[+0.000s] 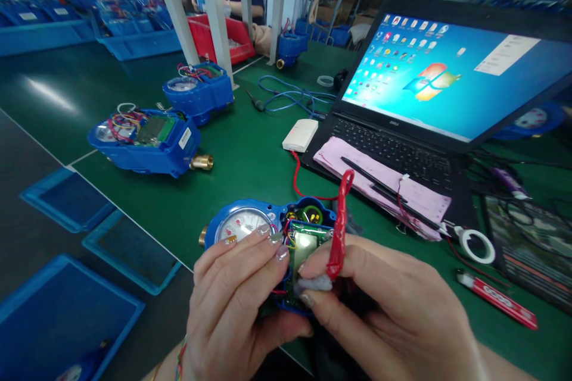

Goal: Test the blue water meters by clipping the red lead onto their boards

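A blue water meter (pixel 243 223) with a round dial and an open electronics bay of coloured wires sits low in the middle, above the table's front edge. My left hand (pixel 232 303) wraps round it, fingers curled over the dial and circuit board. My right hand (pixel 384 309) is closed in a pinch on a red clip-like tool (pixel 338 232) with a red wire, its thumb pressing a grey pad (pixel 315 284) at the board's edge.
Two more open blue meters (pixel 147 140) (pixel 199 89) lie at the left on the green table (pixel 250 155). An open laptop (pixel 429 101) with pink papers (pixel 393 187), a white box (pixel 300 134), tape roll (pixel 476 245) and a red lighter (pixel 496 297) are at the right. Blue trays (pixel 67 309) sit lower left. Another person stands at the back.
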Demonstrator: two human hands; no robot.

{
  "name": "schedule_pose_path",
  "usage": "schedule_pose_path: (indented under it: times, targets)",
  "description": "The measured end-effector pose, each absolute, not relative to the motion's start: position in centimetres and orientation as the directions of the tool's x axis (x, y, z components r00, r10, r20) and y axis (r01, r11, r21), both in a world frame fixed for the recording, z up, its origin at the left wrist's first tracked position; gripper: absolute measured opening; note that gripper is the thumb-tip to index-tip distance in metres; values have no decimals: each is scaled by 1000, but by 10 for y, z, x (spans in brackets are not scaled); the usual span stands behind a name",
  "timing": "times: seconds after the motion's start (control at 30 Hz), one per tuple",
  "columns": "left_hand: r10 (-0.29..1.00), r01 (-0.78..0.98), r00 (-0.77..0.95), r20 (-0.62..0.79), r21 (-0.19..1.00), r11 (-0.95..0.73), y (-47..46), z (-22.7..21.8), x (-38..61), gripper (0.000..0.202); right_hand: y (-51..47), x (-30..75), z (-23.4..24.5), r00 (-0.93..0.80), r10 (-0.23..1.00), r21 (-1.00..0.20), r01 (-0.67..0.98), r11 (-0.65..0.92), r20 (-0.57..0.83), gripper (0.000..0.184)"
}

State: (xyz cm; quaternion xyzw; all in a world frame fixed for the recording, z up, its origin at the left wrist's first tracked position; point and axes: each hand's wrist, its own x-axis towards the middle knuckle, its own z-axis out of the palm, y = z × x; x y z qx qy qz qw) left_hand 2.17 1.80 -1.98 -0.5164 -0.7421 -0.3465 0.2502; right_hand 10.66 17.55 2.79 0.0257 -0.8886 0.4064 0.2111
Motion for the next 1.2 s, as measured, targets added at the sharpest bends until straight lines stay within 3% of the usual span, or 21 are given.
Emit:
schedule_pose_path:
  times: [0.37, 0.63, 1.2]
  targets:
    - [550, 937, -347, 760, 258, 236, 15, -28, 18, 38, 173, 101, 12, -837, 89, -633, -334, 699, 540, 10]
    - [570, 934, -356, 741, 294, 202, 18, -20, 22, 39, 172, 106, 22, -883, 112, -637, -236, 734, 456, 7]
    - [589, 931, -362, 722, 315, 186, 18, -21, 23, 40, 173, 105, 24, -876, 98, -601, -239, 763, 472, 8]
